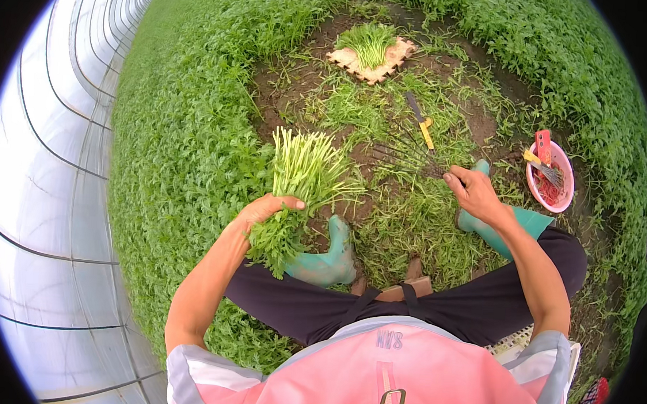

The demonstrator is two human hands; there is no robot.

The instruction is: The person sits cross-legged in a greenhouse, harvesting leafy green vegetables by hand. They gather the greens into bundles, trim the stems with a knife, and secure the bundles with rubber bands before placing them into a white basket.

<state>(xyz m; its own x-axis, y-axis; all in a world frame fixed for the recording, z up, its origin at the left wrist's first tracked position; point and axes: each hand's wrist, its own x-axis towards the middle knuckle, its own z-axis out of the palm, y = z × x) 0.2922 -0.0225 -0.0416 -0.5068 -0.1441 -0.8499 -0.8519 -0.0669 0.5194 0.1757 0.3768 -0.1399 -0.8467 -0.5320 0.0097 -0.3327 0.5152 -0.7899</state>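
My left hand (275, 206) is closed around a thick bunch of leafy greens (307, 171), its pale cut stems pointing away from me and its leaves hanging towards my lap. In my right hand (471, 192) is the handle end of a small brush-like bundle of thin dark tines (413, 156), fanned out to the left over the ground. Just beyond it a knife with a yellow handle (426, 134) lies on the cut greens. Farther off, another bunch of greens (369, 44) rests on a jigsaw-edged foam mat (385, 69).
A pink basin (564, 199) at the right holds red bands, a red phone-like item (543, 146) and a yellow-handled brush-like tool (545, 168). Dense growing greens (195, 140) surround the littered soil. My green boots (328, 260) stand apart. Plastic greenhouse sheeting (44, 198) curves along the left.
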